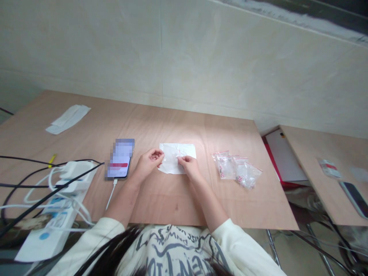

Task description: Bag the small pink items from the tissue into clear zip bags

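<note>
The flat, light-brown wooden table (163, 201) looks smooth. The small, clear plastic bags (229, 171) are shiny. The white, square paper (171, 160) looks dull.

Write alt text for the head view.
A person's left hand is at the left edge of a white sheet, the right hand over it, on a wooden table. Clear bags with reddish bits lie to the right, a cabled phone to the left.

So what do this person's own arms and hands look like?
Human, with loose, cream-coloured sleeves that stop well short of the hands. The left hand and right hand are bare: no gloves, watch or bracelet shows.
</note>
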{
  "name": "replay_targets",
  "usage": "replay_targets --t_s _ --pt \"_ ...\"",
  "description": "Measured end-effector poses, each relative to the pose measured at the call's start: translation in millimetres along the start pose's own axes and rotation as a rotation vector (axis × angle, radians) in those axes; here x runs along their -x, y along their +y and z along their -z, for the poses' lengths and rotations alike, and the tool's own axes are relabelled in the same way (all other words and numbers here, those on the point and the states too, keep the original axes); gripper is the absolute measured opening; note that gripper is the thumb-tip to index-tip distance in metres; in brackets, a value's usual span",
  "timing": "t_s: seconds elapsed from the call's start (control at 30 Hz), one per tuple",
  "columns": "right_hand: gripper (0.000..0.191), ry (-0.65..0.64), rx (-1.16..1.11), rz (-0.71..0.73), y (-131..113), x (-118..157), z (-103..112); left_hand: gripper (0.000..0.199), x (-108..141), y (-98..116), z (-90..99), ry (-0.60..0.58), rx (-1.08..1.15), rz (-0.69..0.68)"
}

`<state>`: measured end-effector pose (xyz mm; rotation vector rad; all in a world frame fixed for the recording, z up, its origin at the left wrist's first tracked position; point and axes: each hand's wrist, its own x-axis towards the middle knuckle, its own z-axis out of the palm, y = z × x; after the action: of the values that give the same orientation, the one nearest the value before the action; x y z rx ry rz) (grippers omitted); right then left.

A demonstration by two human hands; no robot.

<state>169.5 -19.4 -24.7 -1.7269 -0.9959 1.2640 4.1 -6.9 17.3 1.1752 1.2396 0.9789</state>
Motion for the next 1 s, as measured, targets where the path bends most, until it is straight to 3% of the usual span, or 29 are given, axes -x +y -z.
replay_targets --t_s 0.2,0.33,0.5,0.57,0.63,0.83,1.0 --pt "0.025 -0.015 -0.086 0.085 -2 3 0 0.023 5 3 7.4 0.0 -0.049 -0.007" --pt "0.019 0.051 -0.095 0.215 -18 13 5 0.022 12 3 18.1 -0.138 -0.16 0.03" --pt "0.01 -0.147 0.069 0.451 -51 38 21 0.03 14 18 14.7 -0.031 -0.334 -0.121" --pt "0.008 -0.194 0.142 0.516 -58 45 26 0.024 12 26 6.4 -0.154 -0.337 -0.149" --pt "0.007 -0.179 0.127 0.494 -58 49 29 0.019 12 31 -1.5 -0.248 -0.326 -0.145" --pt "0.017 -0.147 -0.009 0.268 -45 49 36 0.017 15 29 -5.1 -0.222 -0.26 -0.073" --pt "0.014 -0.072 0.074 0.274 -45 50 39 0.016 15 33 -3.0 -0.289 -0.35 -0.103"
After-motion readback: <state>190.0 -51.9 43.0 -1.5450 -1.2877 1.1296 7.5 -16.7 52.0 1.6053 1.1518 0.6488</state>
